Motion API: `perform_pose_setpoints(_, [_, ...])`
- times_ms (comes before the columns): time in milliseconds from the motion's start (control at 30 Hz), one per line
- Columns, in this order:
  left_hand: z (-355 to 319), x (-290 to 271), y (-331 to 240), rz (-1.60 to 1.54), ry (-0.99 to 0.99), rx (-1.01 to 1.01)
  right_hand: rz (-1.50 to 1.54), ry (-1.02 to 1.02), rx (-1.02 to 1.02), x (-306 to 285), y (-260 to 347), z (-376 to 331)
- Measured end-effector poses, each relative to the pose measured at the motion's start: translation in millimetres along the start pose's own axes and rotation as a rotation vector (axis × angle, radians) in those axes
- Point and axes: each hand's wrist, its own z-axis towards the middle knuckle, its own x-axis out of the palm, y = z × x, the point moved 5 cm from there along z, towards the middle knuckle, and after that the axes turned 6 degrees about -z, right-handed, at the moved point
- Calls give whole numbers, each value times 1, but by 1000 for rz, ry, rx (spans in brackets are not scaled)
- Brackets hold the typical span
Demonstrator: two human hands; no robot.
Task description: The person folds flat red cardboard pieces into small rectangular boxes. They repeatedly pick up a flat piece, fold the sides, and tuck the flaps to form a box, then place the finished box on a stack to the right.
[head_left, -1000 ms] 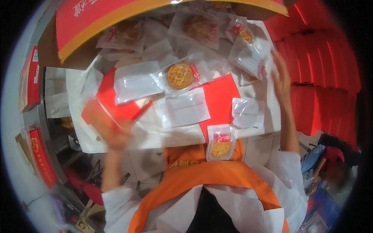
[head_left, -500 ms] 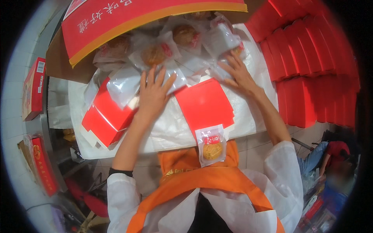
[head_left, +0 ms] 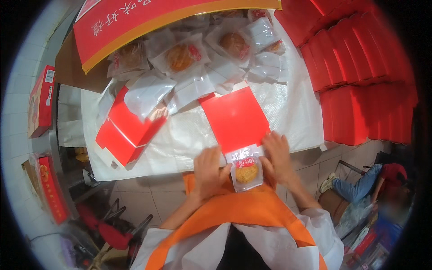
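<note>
Both sets of my fingers (head_left: pixel 272 143) bend slightly, whether gripping I cannot tell; between them, one wrapped cake (head_left: pixel 246 171), likely light, crumbly, slick, best held by side edges.

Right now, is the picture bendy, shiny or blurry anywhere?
Head view: red cartons curve toward the picture's edge; same view, glare shines on a white packet; same view, another person's head looks smudgy; same view, the lowest wrapped cake shows fairly clearly.

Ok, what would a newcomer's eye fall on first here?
Probably the massed red cardboard on the right, vivid against the white sheet. Next, at the top, the orange-edged red carton flap above wrapped pastries. Low in the centre, the hands flank one wrapped pastry.
</note>
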Motion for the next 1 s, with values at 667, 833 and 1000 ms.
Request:
perform_pose_setpoints(667, [58, -54, -6, -829, -392, -146, 1000, -470, 359, -83, -43, 71])
perform_pose_setpoints(833, [26, -4, 33, -641, -92, -369, 779, 49, 338, -25, -9, 11])
perform_pose_setpoints(1000, [24, 9, 13, -1094, -165, -474, 1398, 244, 727, 25, 21, -23])
